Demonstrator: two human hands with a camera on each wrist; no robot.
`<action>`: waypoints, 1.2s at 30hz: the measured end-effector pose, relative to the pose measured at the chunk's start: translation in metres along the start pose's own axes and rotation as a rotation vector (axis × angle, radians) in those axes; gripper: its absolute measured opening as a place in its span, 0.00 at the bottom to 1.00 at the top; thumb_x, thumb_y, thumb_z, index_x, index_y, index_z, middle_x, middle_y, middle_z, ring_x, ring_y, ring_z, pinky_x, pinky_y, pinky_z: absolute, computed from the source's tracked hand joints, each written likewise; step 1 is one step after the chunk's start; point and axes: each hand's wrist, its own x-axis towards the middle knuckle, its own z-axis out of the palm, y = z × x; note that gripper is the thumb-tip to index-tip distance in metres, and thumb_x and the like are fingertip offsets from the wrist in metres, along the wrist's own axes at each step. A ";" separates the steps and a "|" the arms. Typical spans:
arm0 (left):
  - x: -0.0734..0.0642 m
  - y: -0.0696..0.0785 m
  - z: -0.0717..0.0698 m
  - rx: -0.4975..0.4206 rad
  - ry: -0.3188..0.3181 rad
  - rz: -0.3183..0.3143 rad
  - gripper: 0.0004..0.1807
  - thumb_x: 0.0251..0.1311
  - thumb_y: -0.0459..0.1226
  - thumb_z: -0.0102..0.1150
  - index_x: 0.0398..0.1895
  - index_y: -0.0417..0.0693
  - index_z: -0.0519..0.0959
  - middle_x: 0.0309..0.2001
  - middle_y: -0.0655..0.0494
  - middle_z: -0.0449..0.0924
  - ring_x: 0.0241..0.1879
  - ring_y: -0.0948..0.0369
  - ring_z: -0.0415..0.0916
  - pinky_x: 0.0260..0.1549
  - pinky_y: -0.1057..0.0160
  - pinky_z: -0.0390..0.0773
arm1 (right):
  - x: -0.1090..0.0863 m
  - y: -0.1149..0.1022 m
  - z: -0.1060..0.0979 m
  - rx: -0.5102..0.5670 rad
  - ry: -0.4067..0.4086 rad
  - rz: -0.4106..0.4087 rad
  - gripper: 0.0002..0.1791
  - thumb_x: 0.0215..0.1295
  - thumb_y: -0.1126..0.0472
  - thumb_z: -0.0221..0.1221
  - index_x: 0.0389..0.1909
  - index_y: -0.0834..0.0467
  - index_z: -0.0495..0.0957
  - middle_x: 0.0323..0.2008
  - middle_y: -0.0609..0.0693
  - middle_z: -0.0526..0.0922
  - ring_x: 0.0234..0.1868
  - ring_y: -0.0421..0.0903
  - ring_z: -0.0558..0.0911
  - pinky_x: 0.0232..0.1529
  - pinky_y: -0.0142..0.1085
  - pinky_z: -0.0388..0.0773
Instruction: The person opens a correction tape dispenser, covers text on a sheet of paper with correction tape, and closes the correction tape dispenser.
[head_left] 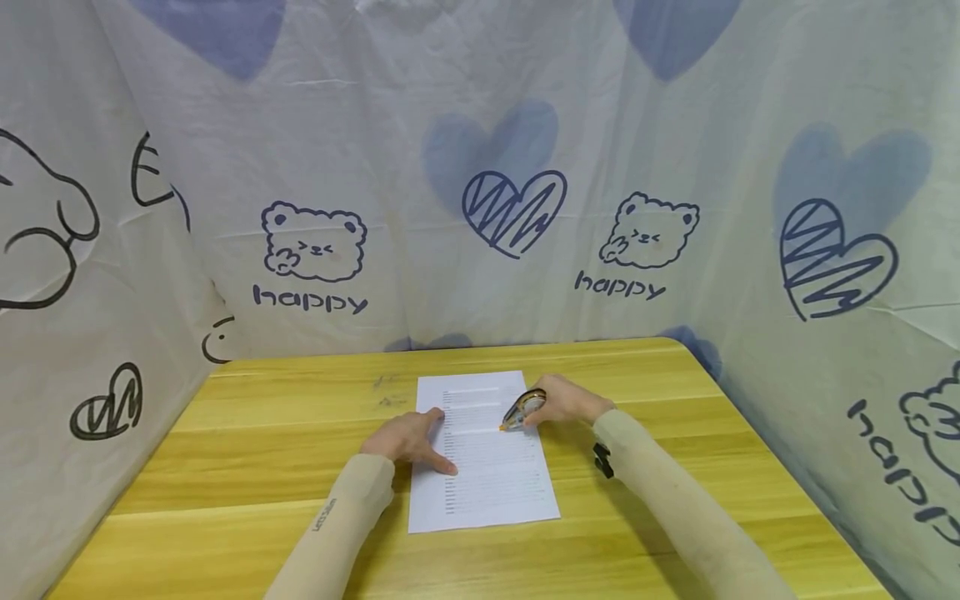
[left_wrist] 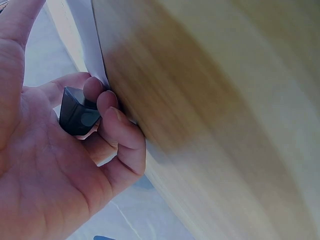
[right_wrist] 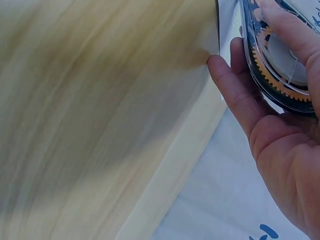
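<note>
A sheet of printed paper [head_left: 495, 492] lies on the wooden table, its lines of text mostly too small to read. My right hand [head_left: 562, 402] grips a correction tape [head_left: 522, 408] with a clear and dark case, its orange tip down at the sheet's upper right part. In the right wrist view, an orange gear shows inside the correction tape [right_wrist: 280, 75]. On the sheet's left side rests my left hand [head_left: 408, 437], thumb and index finger spread over the paper. Its other fingers curl around a small black cap [left_wrist: 77, 112], seen in the left wrist view.
The yellow wooden table [head_left: 262, 467] extends around the sheet, with faint dark smudges near its back. A white cloth [head_left: 420, 275] printed with hearts and bears hangs behind it and at both sides. A small black item [head_left: 603, 460] sits at the right cuff.
</note>
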 end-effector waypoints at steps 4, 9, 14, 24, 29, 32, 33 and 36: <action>-0.001 0.000 0.000 -0.002 -0.003 0.001 0.62 0.33 0.60 0.79 0.74 0.53 0.60 0.70 0.43 0.67 0.68 0.46 0.65 0.66 0.44 0.67 | -0.001 0.000 0.000 -0.010 -0.001 0.011 0.10 0.54 0.55 0.73 0.32 0.56 0.85 0.24 0.45 0.83 0.22 0.39 0.70 0.23 0.30 0.67; -0.001 0.000 0.000 0.003 -0.003 0.006 0.62 0.33 0.61 0.79 0.74 0.52 0.61 0.69 0.43 0.67 0.68 0.46 0.66 0.66 0.44 0.67 | -0.001 0.001 0.000 -0.005 -0.005 0.030 0.11 0.54 0.54 0.73 0.33 0.55 0.85 0.26 0.45 0.84 0.23 0.39 0.72 0.25 0.29 0.71; -0.001 0.000 0.000 0.013 -0.005 0.006 0.61 0.33 0.61 0.78 0.74 0.53 0.61 0.69 0.44 0.68 0.68 0.46 0.66 0.66 0.44 0.67 | -0.001 0.001 0.000 -0.005 -0.004 0.032 0.11 0.54 0.54 0.73 0.32 0.55 0.85 0.25 0.45 0.84 0.23 0.40 0.71 0.25 0.30 0.70; -0.002 0.001 -0.001 0.021 -0.006 0.013 0.61 0.33 0.61 0.78 0.73 0.52 0.61 0.69 0.43 0.68 0.67 0.46 0.67 0.65 0.44 0.68 | -0.004 0.001 -0.001 0.013 -0.011 0.047 0.10 0.54 0.54 0.72 0.33 0.54 0.85 0.26 0.45 0.84 0.23 0.40 0.71 0.25 0.30 0.69; -0.002 0.001 -0.001 0.009 -0.008 0.008 0.61 0.33 0.61 0.78 0.74 0.53 0.61 0.70 0.44 0.67 0.68 0.46 0.66 0.66 0.44 0.67 | -0.006 0.002 -0.002 0.021 -0.014 0.042 0.10 0.55 0.54 0.72 0.34 0.54 0.86 0.26 0.45 0.84 0.23 0.40 0.71 0.25 0.30 0.68; -0.002 0.000 0.000 0.001 -0.009 0.005 0.61 0.33 0.61 0.78 0.74 0.53 0.61 0.70 0.44 0.67 0.68 0.46 0.65 0.66 0.44 0.66 | -0.006 0.002 -0.002 0.021 -0.013 0.036 0.10 0.55 0.54 0.72 0.35 0.55 0.86 0.26 0.45 0.84 0.24 0.40 0.72 0.26 0.30 0.70; -0.002 0.000 0.000 0.001 -0.008 0.005 0.61 0.33 0.61 0.78 0.74 0.53 0.61 0.70 0.44 0.67 0.68 0.46 0.65 0.66 0.43 0.67 | -0.006 0.002 -0.002 0.023 -0.012 0.035 0.10 0.55 0.54 0.72 0.35 0.55 0.86 0.26 0.45 0.84 0.24 0.40 0.72 0.26 0.30 0.71; -0.002 0.000 0.000 0.000 -0.008 0.001 0.61 0.33 0.61 0.78 0.74 0.53 0.61 0.70 0.44 0.67 0.68 0.46 0.65 0.66 0.43 0.67 | -0.006 0.002 -0.002 0.023 -0.011 0.037 0.10 0.55 0.54 0.72 0.34 0.55 0.85 0.26 0.45 0.84 0.24 0.40 0.73 0.26 0.30 0.72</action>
